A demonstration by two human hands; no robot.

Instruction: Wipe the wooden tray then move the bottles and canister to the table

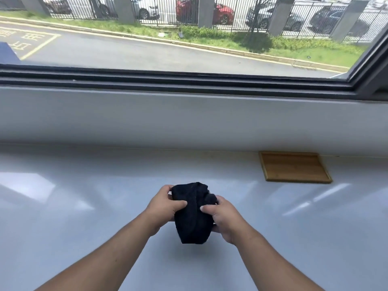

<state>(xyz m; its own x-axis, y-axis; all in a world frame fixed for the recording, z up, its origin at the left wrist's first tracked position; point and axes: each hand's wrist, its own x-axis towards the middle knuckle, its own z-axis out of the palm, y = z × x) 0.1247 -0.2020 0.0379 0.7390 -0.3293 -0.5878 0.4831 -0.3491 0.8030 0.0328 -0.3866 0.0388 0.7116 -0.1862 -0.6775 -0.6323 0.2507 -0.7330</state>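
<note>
Hands meet over the white tabletop (63, 206), both gripping one bunched black cloth (192, 213) that hangs between them, its lower end drooping just above the glossy surface. The left hand (163, 204) clasps the cloth's left side: its thumb lies across the front of the fabric and its fingers (168, 189) curl around the upper left edge, pressed together on the cloth. The right hand (223, 217) takes the right side, thumb pressed onto the front fold and the remaining fingers wrapped behind and under the bundle, so most of them are hidden by the fabric. Both bare forearms reach in from the bottom edge of the view and converge toward the middle.

The wooden tray (294, 166) lies flat on the tabletop at the far right, well apart from the hands, with its back edge against the base of the white wall below the window. It is a shallow rectangular board with a raised rim, and nothing rests on it. No bottle or canister shows anywhere in the view.

Beyond the tabletop a pale sill (189, 114) rises to a dark window frame (189, 80). Through the glass a grey road, a strip of grass, a metal railing fence with concrete posts and several parked cars, one of them red, are visible in bright daylight
</note>
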